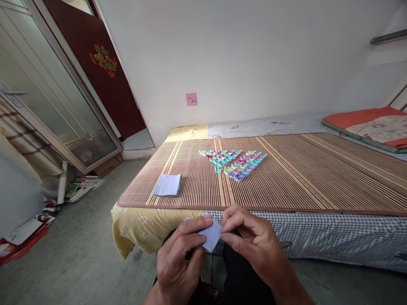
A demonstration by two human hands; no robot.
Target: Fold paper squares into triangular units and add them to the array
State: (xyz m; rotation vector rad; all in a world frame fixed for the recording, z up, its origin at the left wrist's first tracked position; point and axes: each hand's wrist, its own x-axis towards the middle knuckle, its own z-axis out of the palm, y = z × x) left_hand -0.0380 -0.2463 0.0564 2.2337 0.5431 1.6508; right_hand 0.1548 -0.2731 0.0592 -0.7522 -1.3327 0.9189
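A small folded piece of pale lilac paper (211, 235) is held between my two hands, just in front of the bed's near edge. My left hand (182, 250) grips its left side between thumb and fingers. At the paper's right corner, my right hand (249, 239) pinches with thumb and forefinger. On the bamboo mat beyond lie two groups of colourful folded paper pieces (222, 157), (243, 169) in teal, pink, yellow and purple. A single small teal folded piece (218, 169) sits between them. Left of these is a stack of square paper sheets (167, 185), a pale one on top.
The striped bamboo mat (286, 178) covers most of the bed, over yellow and checked cloth. A folded orange quilt (369, 125) lies at the far right. A pink note (191, 99) is stuck to the wall. Books (81, 186) lie on the floor at left by the glass door (54, 84).
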